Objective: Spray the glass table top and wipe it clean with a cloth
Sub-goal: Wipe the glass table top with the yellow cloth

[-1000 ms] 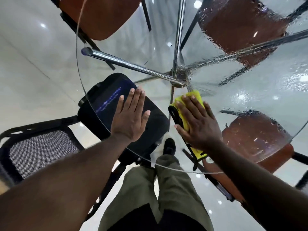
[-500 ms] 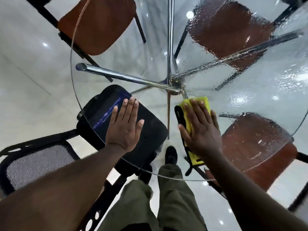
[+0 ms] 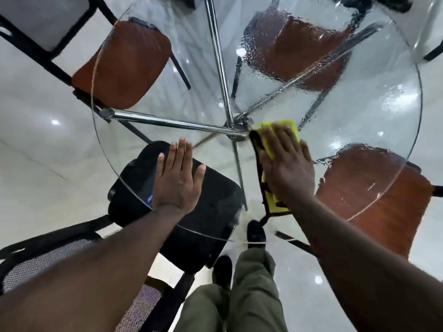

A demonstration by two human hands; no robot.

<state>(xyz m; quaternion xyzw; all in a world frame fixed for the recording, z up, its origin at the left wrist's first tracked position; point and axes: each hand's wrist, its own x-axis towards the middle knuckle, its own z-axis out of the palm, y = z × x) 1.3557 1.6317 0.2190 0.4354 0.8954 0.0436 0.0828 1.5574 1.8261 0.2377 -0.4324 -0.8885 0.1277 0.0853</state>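
A round glass table top (image 3: 374, 121) fills the view; its far and right parts are covered in spray droplets, while the near left part looks streak-free. My right hand (image 3: 286, 164) lies flat on a yellow cloth with a black edge (image 3: 272, 202), pressing it on the glass just right of the chrome hub. My left hand (image 3: 178, 178) rests flat on the glass with fingers spread, holding nothing. No spray bottle is in view.
Chrome legs (image 3: 167, 122) radiate from a hub under the glass. Three brown-seated chairs (image 3: 122, 65) stand around the table, and a black mesh-backed chair (image 3: 191, 216) is tucked under the near edge. My legs and shoes (image 3: 255, 232) stand on white tiles.
My right hand has slid the yellow cloth away from me, toward the hub and the wet area. My left hand has stayed flat in about the same spot.
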